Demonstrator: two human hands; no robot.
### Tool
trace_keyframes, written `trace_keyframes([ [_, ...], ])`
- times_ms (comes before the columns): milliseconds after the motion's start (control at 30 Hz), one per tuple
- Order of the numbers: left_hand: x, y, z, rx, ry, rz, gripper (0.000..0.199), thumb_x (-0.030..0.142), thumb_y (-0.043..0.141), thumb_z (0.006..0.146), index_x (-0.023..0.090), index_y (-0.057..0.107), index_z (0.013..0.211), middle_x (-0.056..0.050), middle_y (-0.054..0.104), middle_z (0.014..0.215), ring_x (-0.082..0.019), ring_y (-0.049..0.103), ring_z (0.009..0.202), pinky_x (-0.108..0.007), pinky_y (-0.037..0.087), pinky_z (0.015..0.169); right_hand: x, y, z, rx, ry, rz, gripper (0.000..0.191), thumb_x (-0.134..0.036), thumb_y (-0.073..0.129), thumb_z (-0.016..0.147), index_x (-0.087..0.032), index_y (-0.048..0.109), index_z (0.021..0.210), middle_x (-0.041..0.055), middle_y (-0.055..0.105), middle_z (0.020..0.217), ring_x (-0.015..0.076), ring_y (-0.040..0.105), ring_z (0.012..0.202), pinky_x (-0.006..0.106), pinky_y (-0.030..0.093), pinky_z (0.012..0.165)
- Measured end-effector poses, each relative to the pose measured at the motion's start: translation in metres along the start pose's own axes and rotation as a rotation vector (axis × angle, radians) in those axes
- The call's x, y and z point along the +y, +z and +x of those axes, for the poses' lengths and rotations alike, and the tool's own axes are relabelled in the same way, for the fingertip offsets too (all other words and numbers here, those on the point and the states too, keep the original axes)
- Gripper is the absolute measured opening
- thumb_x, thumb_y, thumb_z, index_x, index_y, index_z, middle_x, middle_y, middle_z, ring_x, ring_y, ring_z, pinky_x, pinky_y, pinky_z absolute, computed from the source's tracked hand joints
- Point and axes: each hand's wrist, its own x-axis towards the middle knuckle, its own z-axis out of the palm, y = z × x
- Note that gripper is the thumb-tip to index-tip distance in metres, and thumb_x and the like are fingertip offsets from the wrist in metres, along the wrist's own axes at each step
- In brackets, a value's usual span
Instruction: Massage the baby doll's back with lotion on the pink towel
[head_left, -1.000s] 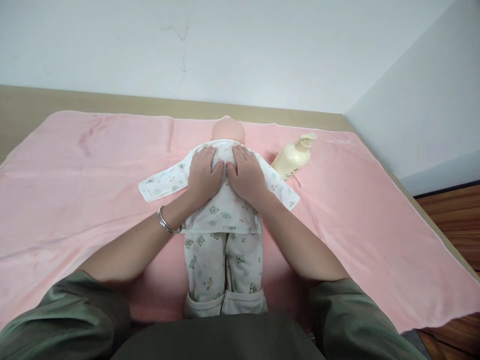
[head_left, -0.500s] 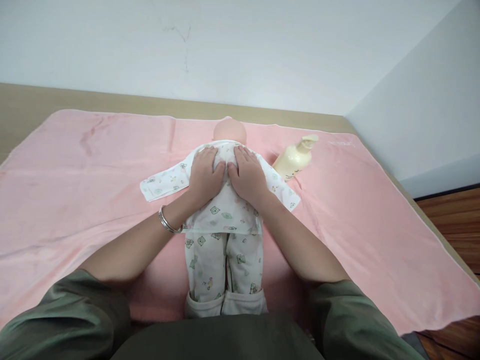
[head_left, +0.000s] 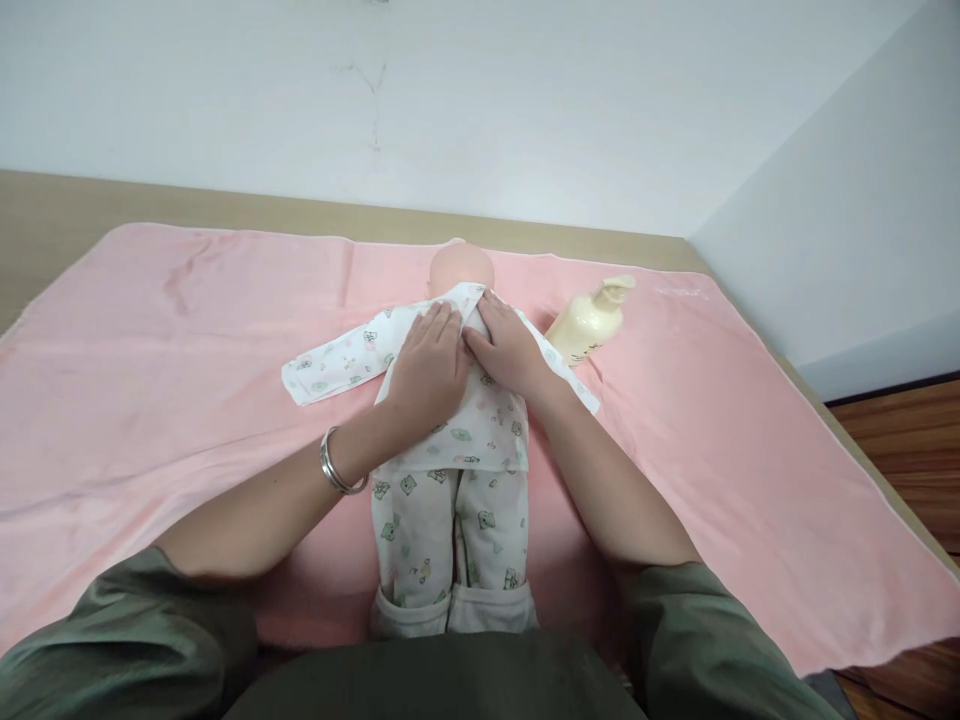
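Note:
A bald baby doll [head_left: 461,266] lies stretched out on a pink blanket [head_left: 697,430], its head at the far end. It wears a white printed top [head_left: 480,432] and matching trousers [head_left: 491,530]. My left hand [head_left: 431,370] rests flat on the upper part of the top, fingers straight and pointing away from me. Beside it, my right hand [head_left: 512,348] lies on the right shoulder area, its thumb reaching toward the left hand. Neither hand holds anything. The top is rucked into a fold near the neck. No face shows on the doll.
A cream pump bottle [head_left: 589,320] lies tilted on the blanket beside the doll's right-hand sleeve, near my right hand. Behind the blanket runs a strip of wooden tabletop [head_left: 247,205], then a white wall [head_left: 525,110]. Brown wood [head_left: 911,440] shows beyond the right edge.
My left hand has slid inward and slightly toward me, turning to the right. My right hand has shifted slightly rightward. The top's cloth has bunched near the neck.

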Motion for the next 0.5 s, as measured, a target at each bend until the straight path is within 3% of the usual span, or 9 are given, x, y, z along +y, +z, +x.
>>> trace_keyframes([
  [133, 0.001, -0.002, 0.0, -0.029, -0.009, -0.055, 0.055, 0.024, 0.031, 0.099, 0.005, 0.052, 0.146, -0.018, 0.05, 0.157, -0.028, 0.04, 0.153, -0.053, 0.026, 0.131, -0.001, -0.004, -0.001, -0.002, -0.026, -0.017, 0.059, -0.035, 0.04, 0.101, -0.005, 0.047, 0.151, 0.016, 0.04, 0.161, 0.0282, 0.034, 0.154, 0.048, 0.028, 0.13],
  [367, -0.027, -0.004, 0.028, -0.062, -0.149, -0.057, 0.062, 0.028, 0.034, 0.094, -0.004, 0.052, 0.144, -0.024, 0.05, 0.155, -0.032, 0.044, 0.149, -0.052, 0.028, 0.13, -0.048, 0.002, -0.032, 0.031, 0.098, -0.238, 0.06, -0.029, 0.031, 0.106, 0.007, 0.04, 0.153, 0.0264, 0.041, 0.157, 0.0386, 0.035, 0.152, 0.054, 0.033, 0.126],
  [500, -0.027, 0.0, 0.024, 0.013, -0.086, -0.007, 0.058, 0.031, 0.033, 0.096, 0.002, 0.056, 0.14, -0.022, 0.057, 0.15, -0.032, 0.048, 0.146, -0.053, 0.032, 0.128, -0.041, 0.0, -0.026, 0.027, 0.07, -0.2, 0.056, -0.028, 0.033, 0.104, 0.004, 0.048, 0.148, 0.0249, 0.047, 0.153, 0.0348, 0.04, 0.15, 0.052, 0.036, 0.125],
])
